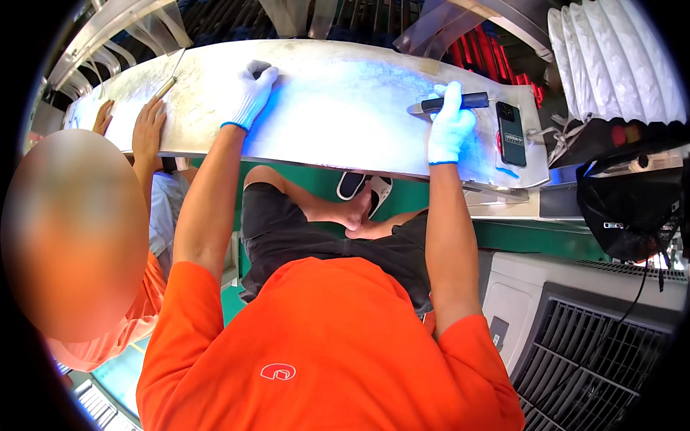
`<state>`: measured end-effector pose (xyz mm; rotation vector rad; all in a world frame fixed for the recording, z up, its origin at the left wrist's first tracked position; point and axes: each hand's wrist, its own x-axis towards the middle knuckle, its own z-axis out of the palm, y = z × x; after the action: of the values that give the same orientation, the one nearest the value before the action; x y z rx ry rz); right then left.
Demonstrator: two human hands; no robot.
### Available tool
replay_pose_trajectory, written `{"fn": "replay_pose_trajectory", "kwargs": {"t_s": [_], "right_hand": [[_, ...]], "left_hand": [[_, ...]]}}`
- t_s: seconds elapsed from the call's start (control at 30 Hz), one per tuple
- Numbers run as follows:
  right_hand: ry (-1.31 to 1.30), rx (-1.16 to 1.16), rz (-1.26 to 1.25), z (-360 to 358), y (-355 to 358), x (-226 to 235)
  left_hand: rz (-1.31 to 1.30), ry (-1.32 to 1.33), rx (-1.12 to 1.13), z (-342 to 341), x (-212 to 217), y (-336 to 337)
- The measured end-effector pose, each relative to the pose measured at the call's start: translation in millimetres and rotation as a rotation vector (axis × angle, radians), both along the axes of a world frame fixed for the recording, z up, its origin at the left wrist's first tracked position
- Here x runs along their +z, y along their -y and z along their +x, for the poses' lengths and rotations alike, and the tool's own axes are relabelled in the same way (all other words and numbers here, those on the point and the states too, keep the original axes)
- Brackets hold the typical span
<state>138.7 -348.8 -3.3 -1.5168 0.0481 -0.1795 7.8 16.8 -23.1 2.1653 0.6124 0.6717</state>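
Observation:
My right hand (449,129), in a white glove with a blue cuff, is closed around a black-handled knife (467,100) above the worktable's right part. A short grey blade points left from its handle. My left hand (250,93), in a matching glove, rests on the pale worktable (330,108) with its fingers curled. Something dark shows at those fingers, too small to name. Right of the knife lies a dark phone (510,134), next to the table's right end.
At my left sits a co-worker in orange, with bare hands (149,122) on the table near a slim tan-handled tool (166,87). Behind the table run dark rollers (359,21). On the right are a white ribbed duct (618,57), a black bag (625,208) and a grey vented unit (517,294).

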Motion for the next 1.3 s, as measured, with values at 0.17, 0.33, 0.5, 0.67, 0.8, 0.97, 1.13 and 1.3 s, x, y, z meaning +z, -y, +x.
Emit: {"fn": "replay_pose_trajectory", "kwargs": {"t_s": [0.17, 0.33, 0.5, 0.67, 0.8, 0.97, 1.13, 1.3], "right_hand": [[0.16, -0.223, -0.153, -3, -1, -2], [0.119, 0.005, -0.475, 5, 0, -12], [0.207, 0.061, -0.453, 4, -5, -10], [0.171, 0.118, -0.585, -1, -1, -4], [0.263, 0.093, -0.589, 3, 2, -14], [0.198, 0.075, -0.682, 3, -2, -13], [0.349, -0.011, -0.732, 7, 5, -29], [0.321, 0.05, -0.708, -5, -7, -12]], "left_hand": [[-0.104, -0.005, 0.006, 6, -10, -2], [-0.08, 0.026, -0.02, 3, 3, 8], [-0.03, 0.019, 0.001, 0, 8, 6], [-0.036, -0.012, 0.013, -1, 14, 14], [-0.159, 0.03, -0.025, 7, -1, 5], [-0.024, 0.029, -0.037, 6, -35, -14], [-0.064, -0.004, -0.008, 0, 14, 15], [0.056, -0.039, 0.093, -8, 22, 15]]}}
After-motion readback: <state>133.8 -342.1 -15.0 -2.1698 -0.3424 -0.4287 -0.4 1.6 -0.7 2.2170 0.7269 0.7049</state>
